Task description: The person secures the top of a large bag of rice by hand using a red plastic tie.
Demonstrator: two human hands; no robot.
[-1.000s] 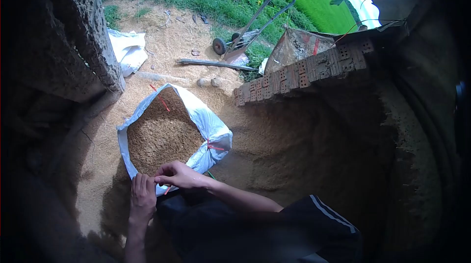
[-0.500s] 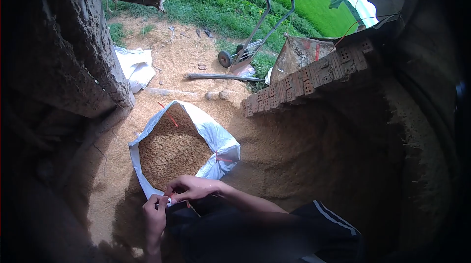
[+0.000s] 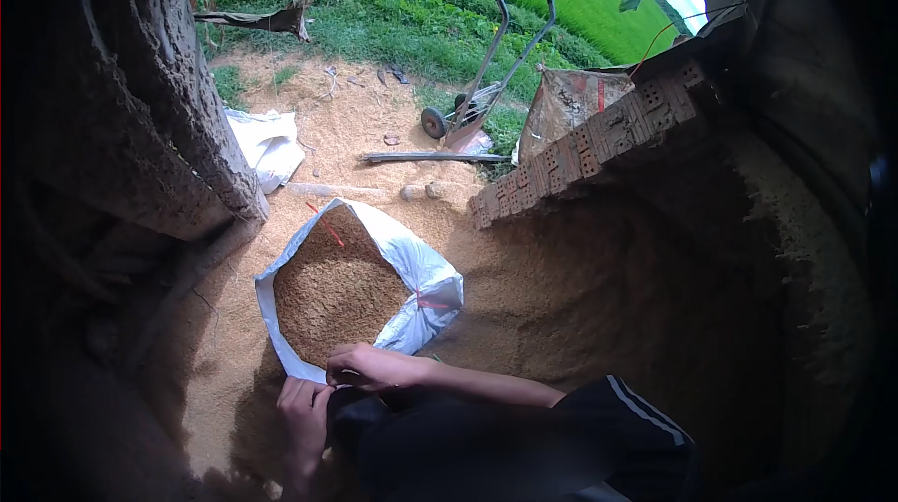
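Observation:
A white woven sack (image 3: 426, 270) lies open on the ground, filled with brown husk (image 3: 337, 291). Red strings run along its rim. My right hand (image 3: 367, 366) pinches the sack's near edge, fingers closed on the rim. My left hand (image 3: 304, 407) grips the same edge just below and to the left. Both hands meet at the sack's nearest corner, above my dark-clothed knee.
A rough wall or trunk (image 3: 159, 109) stands at the left. A brick ledge (image 3: 589, 142) runs along the right, with a husk heap (image 3: 599, 287) below it. Behind lie a hand trolley (image 3: 472, 100), a plank, another white sack (image 3: 271, 146) and a brown bag (image 3: 566, 100).
The view has shifted, so the sack sits lower and further right in frame. My hands have slid down along the sack's near rim and stay closed on it.

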